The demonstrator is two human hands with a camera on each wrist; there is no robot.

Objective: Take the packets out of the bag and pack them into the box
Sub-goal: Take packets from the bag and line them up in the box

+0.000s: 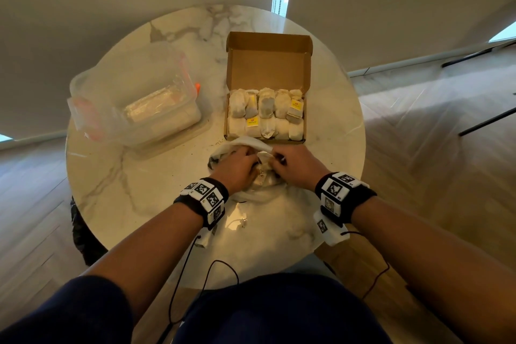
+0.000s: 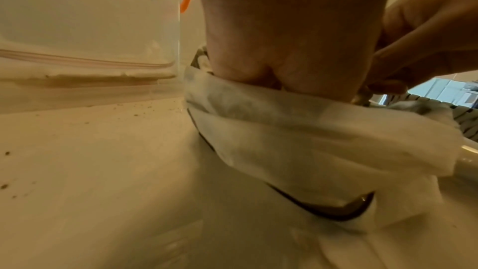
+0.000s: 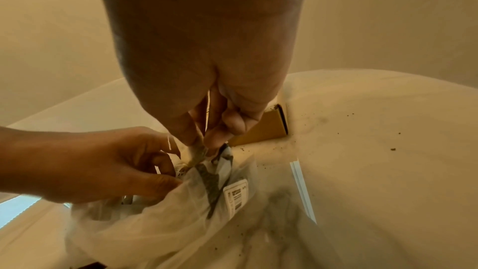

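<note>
An open cardboard box [image 1: 307, 75] stands on the table past my hands, its near half filled with two rows of tea packets [image 1: 265, 114]. Just in front of it lies a white translucent bag [image 1: 265, 195], crumpled. My left hand [image 1: 251, 160] grips the bag's rim and holds its mouth apart. The left wrist view shows that hand [image 2: 279, 64] sunk into the white bag [image 2: 310, 130], fingertips hidden. My right hand [image 1: 275, 160] pinches a pale packet [image 1: 264, 156] at the bag's mouth. In the right wrist view its fingertips [image 3: 204, 144] squeeze the packet [image 3: 195, 153] above the bag [image 3: 181, 222].
A clear plastic container [image 1: 139, 100] with orange clips sits on the left of the round marble table [image 1: 117, 181]. Dark crumbs are scattered around the bag and box. Thin cables hang over the table's near edge by my lap.
</note>
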